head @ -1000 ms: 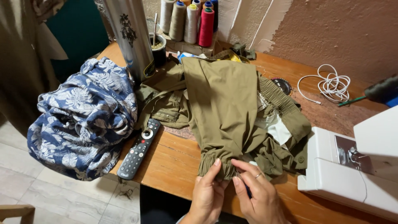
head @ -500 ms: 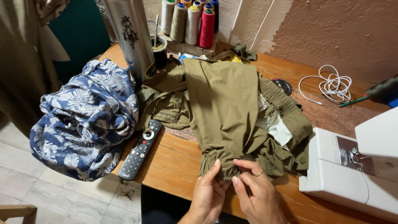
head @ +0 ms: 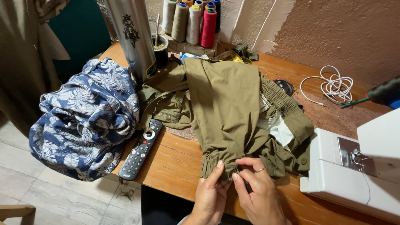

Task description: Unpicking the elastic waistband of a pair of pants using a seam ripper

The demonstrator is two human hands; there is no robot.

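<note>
A: From the head camera, what are the hands on?

B: Both are at the near edge of the wooden table (head: 175,166), working the gathered cuff of the olive trousers (head: 227,108). The left hand (head: 210,196) pinches the cuff from below with thumb and forefinger nearly closed on the fabric. The right hand (head: 258,191) has its fingers curled narrow onto the same gathered hem, a ring showing on one finger.

A: Where do the trousers lie?

B: Spread down the middle of the table, waistband towards the thread spools (head: 191,21) at the back, cuff hanging just over the front edge.

A: Anything different from a second ago?

B: Little. The two hands have drawn closer together on the cuff and the right fingers have tucked further under the hem; the trousers themselves have not shifted. I'd judge the work is fine handling of that hem, not moving the garment.

A: And around it?

B: A blue floral cloth (head: 85,121) bundled at the left, a remote control (head: 139,150) beside it, a steel flask (head: 133,33) behind, a white sewing machine (head: 354,171) at the right, and a coiled white cable (head: 333,85) beyond.
</note>
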